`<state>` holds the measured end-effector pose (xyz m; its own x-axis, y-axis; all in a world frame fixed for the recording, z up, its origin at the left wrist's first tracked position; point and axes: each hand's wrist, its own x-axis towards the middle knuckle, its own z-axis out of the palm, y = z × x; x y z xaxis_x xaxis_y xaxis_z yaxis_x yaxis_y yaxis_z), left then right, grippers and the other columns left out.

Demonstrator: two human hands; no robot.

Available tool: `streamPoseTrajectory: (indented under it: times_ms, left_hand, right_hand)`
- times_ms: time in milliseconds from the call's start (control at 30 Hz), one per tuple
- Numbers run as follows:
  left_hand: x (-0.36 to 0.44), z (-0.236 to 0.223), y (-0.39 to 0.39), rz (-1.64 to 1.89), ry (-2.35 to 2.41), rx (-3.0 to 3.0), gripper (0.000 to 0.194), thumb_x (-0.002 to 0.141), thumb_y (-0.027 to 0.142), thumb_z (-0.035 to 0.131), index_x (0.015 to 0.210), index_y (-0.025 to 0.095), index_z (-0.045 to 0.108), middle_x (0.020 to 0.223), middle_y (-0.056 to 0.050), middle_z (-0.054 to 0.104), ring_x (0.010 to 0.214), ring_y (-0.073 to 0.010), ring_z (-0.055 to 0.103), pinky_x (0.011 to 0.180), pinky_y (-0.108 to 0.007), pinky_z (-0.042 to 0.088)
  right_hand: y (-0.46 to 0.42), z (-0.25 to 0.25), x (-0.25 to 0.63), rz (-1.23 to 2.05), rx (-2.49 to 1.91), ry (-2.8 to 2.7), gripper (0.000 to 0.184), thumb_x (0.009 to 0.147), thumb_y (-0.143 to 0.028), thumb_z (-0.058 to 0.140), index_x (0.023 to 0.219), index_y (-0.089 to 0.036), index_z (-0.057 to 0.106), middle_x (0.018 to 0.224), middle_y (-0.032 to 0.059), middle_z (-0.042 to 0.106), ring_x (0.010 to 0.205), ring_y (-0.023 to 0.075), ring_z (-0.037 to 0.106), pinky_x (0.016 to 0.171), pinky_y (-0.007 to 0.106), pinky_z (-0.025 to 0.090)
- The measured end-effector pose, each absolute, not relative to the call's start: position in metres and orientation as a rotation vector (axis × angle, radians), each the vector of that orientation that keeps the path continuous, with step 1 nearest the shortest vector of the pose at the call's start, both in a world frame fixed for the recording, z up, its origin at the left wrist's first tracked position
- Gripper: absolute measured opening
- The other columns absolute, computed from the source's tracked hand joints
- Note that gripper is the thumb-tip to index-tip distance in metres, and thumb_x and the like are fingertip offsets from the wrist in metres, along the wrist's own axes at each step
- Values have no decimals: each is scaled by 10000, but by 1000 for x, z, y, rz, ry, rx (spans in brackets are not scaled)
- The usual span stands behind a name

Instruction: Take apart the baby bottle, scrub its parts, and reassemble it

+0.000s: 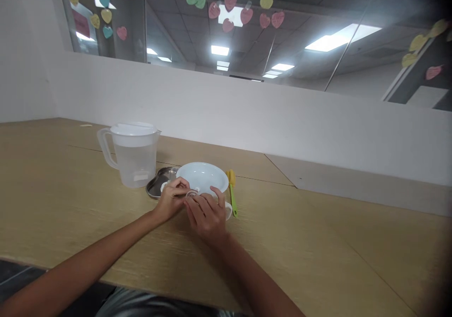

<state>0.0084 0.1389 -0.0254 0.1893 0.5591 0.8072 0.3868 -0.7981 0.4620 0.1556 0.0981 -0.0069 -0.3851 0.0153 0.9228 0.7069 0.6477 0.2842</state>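
My left hand (172, 199) and my right hand (207, 216) meet in front of a white bowl (216, 178). In my right hand is a small clear round object (191, 194) with a visible rim, perhaps a little container or lid. My left fingers are pinched together at its edge; whether they hold the same object or something smaller, I cannot tell. Behind my right hand a white cup-like handle (229, 210) shows, its body hidden. A metal kidney-shaped tray (154, 188) lies beside my left hand, with a small white item (163, 186) in it, partly covered.
A translucent lidded pitcher (136, 159) holding clear liquid stands left of the tray. Right of the bowl lies a green-handled brush (233, 199) with a yellow head. The wooden table (318, 251) meets a white wall (229, 110) at the back, below a window with heart-shaped notes.
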Motion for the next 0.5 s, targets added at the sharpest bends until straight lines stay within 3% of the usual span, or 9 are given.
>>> streamPoseTrajectory:
  times_ms: [500]
  left_hand:
    - [8, -27, 140, 1715, 910, 2238, 171, 784, 288, 623, 672, 183, 701, 741, -37, 547, 684, -132, 520, 599, -234, 428]
  right_hand:
    - [105, -10, 155, -869, -692, -1769, 93, 830, -133, 555, 851, -204, 611, 807, 6, 635, 776, 136, 534, 967, 410, 311]
